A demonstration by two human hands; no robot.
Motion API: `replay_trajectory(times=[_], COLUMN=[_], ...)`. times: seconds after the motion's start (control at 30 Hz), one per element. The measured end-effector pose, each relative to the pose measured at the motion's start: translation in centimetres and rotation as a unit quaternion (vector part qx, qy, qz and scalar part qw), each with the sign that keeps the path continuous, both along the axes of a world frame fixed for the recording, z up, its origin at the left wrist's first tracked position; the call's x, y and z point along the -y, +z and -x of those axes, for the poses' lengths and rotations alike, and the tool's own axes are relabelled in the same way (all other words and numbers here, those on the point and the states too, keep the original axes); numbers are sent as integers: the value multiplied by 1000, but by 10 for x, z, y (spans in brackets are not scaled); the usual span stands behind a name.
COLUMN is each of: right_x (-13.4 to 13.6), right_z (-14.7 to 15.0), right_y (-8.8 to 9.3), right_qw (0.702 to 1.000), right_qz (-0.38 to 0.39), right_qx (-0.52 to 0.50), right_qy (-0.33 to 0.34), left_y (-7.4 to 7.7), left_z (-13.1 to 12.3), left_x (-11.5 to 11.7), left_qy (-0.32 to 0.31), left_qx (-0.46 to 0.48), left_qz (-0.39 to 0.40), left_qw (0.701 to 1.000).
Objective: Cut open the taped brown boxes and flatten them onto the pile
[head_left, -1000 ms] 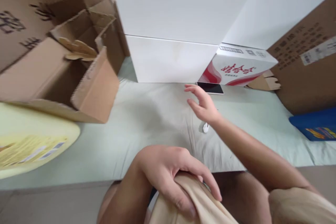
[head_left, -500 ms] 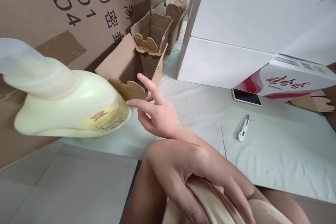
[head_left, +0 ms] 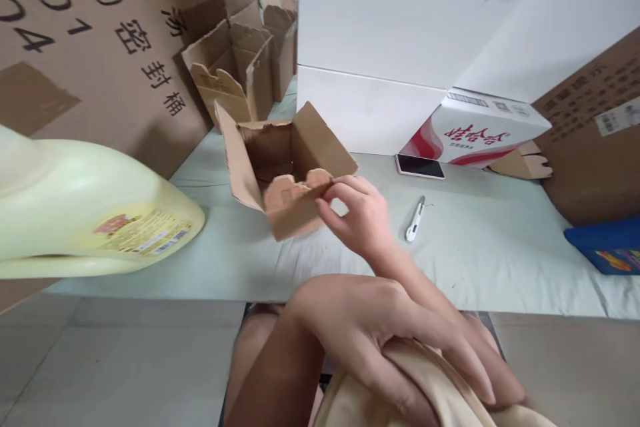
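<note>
My right hand (head_left: 354,213) pinches the near flap edge of an open brown cardboard box (head_left: 290,213), thumb and fingers closed on it. The box stands tilted, its flaps spread and its inside showing. Closer to me, my left hand (head_left: 385,327) is wrapped over a bunch of beige cloth (head_left: 425,373), which shows between its fingers; some fingertips are hidden. Beside the box on the left is a large pale-yellow bottle (head_left: 100,207) with a printed label, cut off by the view's edge.
More open cardboard boxes (head_left: 225,73) stand behind, against a big printed carton (head_left: 95,33). White boxes (head_left: 370,33) rise at the back. A phone (head_left: 420,166) and a white utility knife (head_left: 415,219) lie on the pale green sheet (head_left: 490,240). A blue object (head_left: 605,247) is at right.
My right hand has gone from spread fingers to a pinch on the box flap. The box has come nearer, away from the row behind. The view has turned right; my left hand stays on the cloth.
</note>
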State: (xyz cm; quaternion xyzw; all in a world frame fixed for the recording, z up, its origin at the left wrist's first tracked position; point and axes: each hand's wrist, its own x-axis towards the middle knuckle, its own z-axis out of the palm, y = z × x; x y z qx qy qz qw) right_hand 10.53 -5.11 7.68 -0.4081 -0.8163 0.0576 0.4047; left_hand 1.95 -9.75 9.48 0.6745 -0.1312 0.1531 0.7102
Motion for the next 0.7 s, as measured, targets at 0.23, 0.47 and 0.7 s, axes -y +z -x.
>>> replay_trajectory(times=[0.23, 0.47, 0.7], right_x=[37, 19, 5], right_z=[-95, -119, -126], right_y=[-1, -3, -27], right_qw=[996, 997, 990], right_qz=[-27, 6, 18], right_qx=[-37, -75, -138], right_qy=[-78, -22, 13], left_y=[3, -1, -19], left_z=[-37, -59, -63], left_x=[15, 7, 0], left_qy=[73, 67, 69], left_qx=[-291, -330, -347], left_qz=[-171, -190, -167], left_qw=[938, 922, 920])
